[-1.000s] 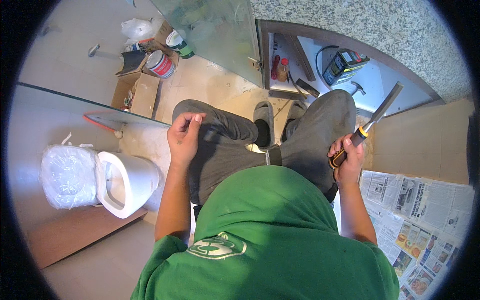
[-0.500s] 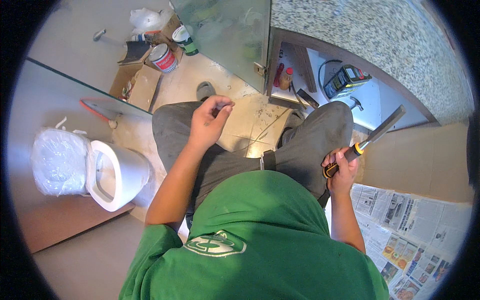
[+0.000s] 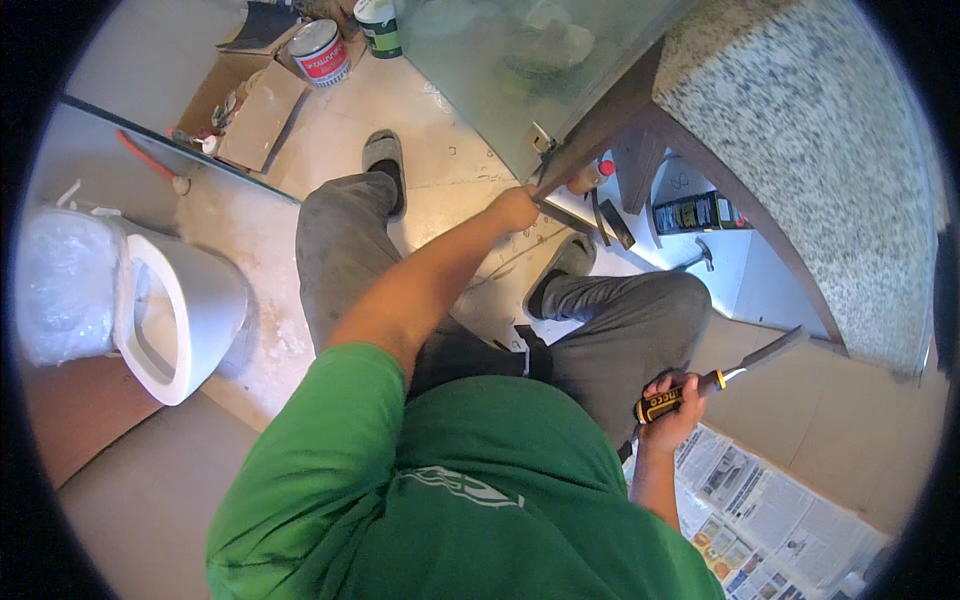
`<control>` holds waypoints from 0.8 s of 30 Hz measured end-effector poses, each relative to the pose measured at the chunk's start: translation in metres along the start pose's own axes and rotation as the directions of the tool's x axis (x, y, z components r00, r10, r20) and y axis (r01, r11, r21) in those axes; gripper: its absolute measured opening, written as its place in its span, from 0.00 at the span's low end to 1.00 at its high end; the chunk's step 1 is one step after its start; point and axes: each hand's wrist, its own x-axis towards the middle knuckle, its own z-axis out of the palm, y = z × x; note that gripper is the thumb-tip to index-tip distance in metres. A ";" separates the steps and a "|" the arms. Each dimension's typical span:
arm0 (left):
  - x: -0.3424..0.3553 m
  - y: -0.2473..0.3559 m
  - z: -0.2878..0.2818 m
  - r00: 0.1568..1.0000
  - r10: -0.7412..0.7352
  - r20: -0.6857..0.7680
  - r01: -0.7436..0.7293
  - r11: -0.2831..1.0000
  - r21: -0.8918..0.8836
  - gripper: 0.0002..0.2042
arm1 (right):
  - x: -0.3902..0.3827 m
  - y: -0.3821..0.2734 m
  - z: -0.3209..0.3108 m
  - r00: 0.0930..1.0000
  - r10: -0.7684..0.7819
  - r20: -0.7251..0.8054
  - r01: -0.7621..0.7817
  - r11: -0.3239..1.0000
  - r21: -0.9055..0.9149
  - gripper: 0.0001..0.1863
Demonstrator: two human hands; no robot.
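Note:
My right hand [image 3: 674, 412] is wrapped around the black-and-yellow handle of a chisel [image 3: 772, 349], whose flat metal blade points away to the right. Stretched forward, my left hand [image 3: 515, 208] is closed at the lower corner of the dark cabinet frame [image 3: 592, 112]; its fingertips are partly hidden there. Just beyond that hand, a metal hinge [image 3: 541, 138] sits at the edge of the glass panel [image 3: 480, 70]. Inside the open cabinet are a red-capped bottle [image 3: 592, 176], a black rectangular can [image 3: 700, 213], a hammer [image 3: 705, 256] and a dark flat tool [image 3: 616, 225].
A speckled stone countertop [image 3: 800, 130] overhangs the cabinet. Newspaper sheets [image 3: 770, 505] cover the floor at right. On the left stand a plastic-wrapped toilet [image 3: 205, 300] and a cardboard box [image 3: 265, 115]. A paint can [image 3: 319, 55] and a green-and-white tub [image 3: 378, 28] stand far off. Small shavings dot the floor.
My left hand has reached forward and right from over my lap to the cabinet frame. My body has leaned, and my left leg has shifted. The chisel stays in my right hand, slightly lower.

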 end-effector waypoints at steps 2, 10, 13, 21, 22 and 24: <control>0.018 0.000 0.019 0.998 0.002 -0.055 -0.005 0.999 -0.046 0.32 | 0.009 0.002 -0.008 0.999 0.014 -0.047 -0.015 0.999 -0.031 0.15; 0.054 -0.032 0.059 0.988 0.046 -0.145 -0.074 0.978 -0.193 0.36 | 0.027 -0.006 -0.012 0.984 0.155 -0.084 -0.166 0.974 -0.155 0.15; 0.056 -0.036 0.056 0.987 0.056 -0.150 -0.083 0.981 -0.175 0.34 | 0.035 -0.009 -0.011 0.972 0.195 -0.129 -0.216 0.961 -0.174 0.15; 0.047 -0.034 0.058 0.955 0.057 -0.291 -0.108 0.980 -0.164 0.26 | 0.038 -0.012 -0.002 0.975 0.215 -0.056 -0.223 0.949 -0.223 0.15; 0.047 -0.036 0.059 0.937 0.081 -0.339 -0.148 0.973 -0.177 0.25 | 0.039 -0.013 -0.001 0.973 0.225 -0.057 -0.232 0.945 -0.229 0.16; 0.045 -0.038 0.058 0.892 0.126 -0.434 -0.230 0.953 -0.196 0.23 | 0.038 -0.013 0.004 0.971 0.234 -0.049 -0.239 0.943 -0.230 0.16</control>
